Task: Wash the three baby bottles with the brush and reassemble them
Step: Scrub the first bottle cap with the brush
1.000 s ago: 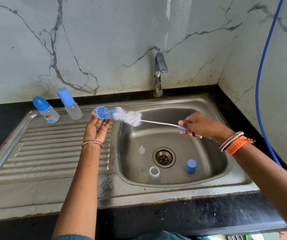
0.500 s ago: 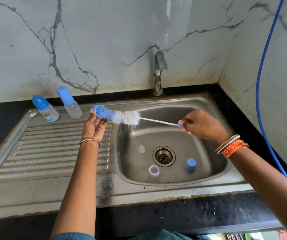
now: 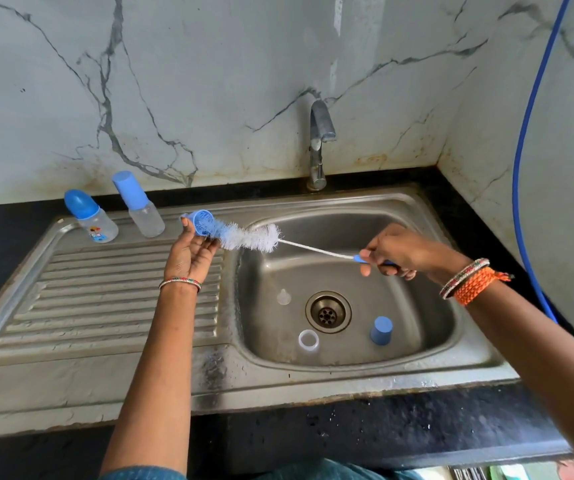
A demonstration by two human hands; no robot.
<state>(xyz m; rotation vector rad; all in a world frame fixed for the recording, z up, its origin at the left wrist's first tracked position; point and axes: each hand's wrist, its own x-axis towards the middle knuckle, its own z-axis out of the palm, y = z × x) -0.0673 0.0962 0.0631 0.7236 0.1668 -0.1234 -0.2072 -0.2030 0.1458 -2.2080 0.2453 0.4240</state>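
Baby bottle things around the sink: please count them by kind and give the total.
Capped bottles on the drainboard: 2
Blue piece held in left hand: 1
Brush held by right hand: 1
Loose parts in basin: 3 (nipple, ring, blue cap)
Total: 7

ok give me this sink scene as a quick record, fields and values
left hand: left hand holds a blue bottle part
right hand: right hand grips the brush by its handle
brush: bristles against the blue part
drainboard: two capped bottles upright
basin: teat, clear ring, blue cap around the drain
tap: tap shows no water running
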